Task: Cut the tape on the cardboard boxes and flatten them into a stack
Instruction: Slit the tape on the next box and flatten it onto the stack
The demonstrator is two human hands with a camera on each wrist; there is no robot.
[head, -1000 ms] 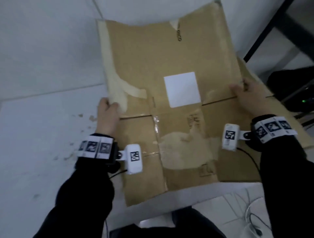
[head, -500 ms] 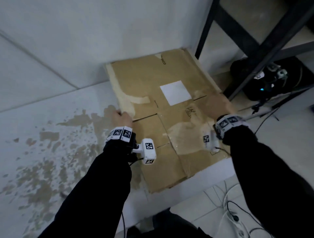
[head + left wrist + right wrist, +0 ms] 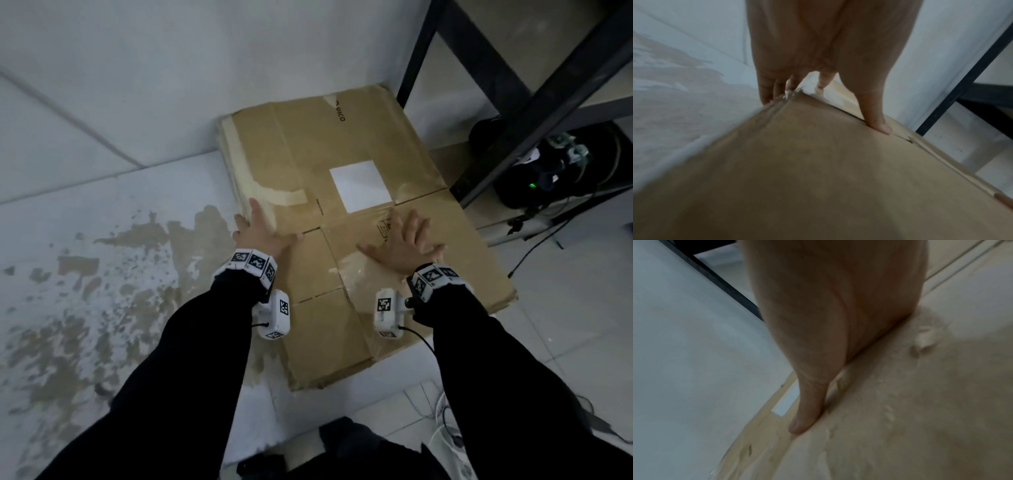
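A flattened brown cardboard box (image 3: 342, 144) with a white label (image 3: 359, 185) and torn tape strips lies flat on the floor against the wall, on top of other flat cardboard layers. My left hand (image 3: 263, 229) rests on its left edge. In the left wrist view the thumb (image 3: 877, 123) presses on the cardboard (image 3: 818, 178) while the other fingers reach past the edge. My right hand (image 3: 404, 246) lies flat near the middle with its fingers spread, and in the right wrist view the palm (image 3: 828, 305) presses on the cardboard (image 3: 900, 418). Neither hand holds anything.
A black metal shelf frame (image 3: 513, 120) stands just right of the cardboard, with a black device showing a green light (image 3: 534, 181) under it. White cables (image 3: 445, 428) lie at the lower right. The floor (image 3: 102, 291) to the left is stained.
Both hands gripped the box's side edges while it was lowered. It now lies flat on the pile, and both hands have let go and press on its top.
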